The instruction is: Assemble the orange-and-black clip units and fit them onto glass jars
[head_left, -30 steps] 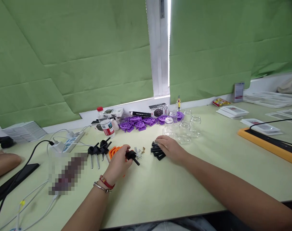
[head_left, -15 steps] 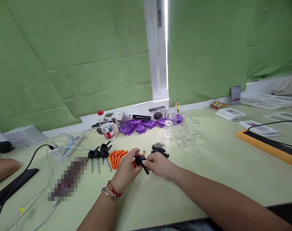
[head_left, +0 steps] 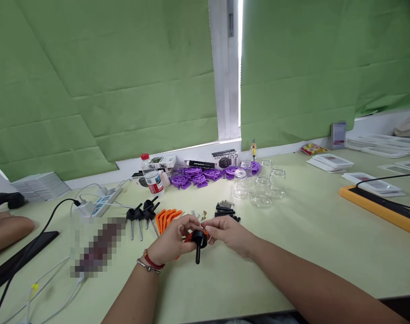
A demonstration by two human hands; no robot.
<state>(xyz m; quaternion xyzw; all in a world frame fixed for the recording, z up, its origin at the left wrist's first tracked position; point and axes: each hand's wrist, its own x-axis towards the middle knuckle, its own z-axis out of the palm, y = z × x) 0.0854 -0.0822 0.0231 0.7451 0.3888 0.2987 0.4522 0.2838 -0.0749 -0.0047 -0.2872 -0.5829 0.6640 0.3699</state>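
My left hand (head_left: 173,238) is closed around a black round part (head_left: 198,239) with a peg that points down toward me. Orange plastic shows beside this part, partly covered by my fingers. Against its right side my right hand (head_left: 230,231) pinches with thumb and fingertips; what they grip is too small to name. Just beyond my hands lie orange bent handles (head_left: 166,218), tiny brass-coloured pieces (head_left: 204,214), black rods (head_left: 227,213) and small springs (head_left: 225,203). To the left stand several black parts with metal rods (head_left: 139,213).
Purple plastic parts (head_left: 200,177) lie along the wall by a water bottle (head_left: 153,177) and a cup holder box (head_left: 225,158). Several clear glass jars (head_left: 261,191) stand right of them. A power strip (head_left: 107,200) with cables and another person's arm (head_left: 11,227) are at left.
The black part has turned so its peg points more straight down toward me. My right fingers have shifted from the peg to the part's far right side.
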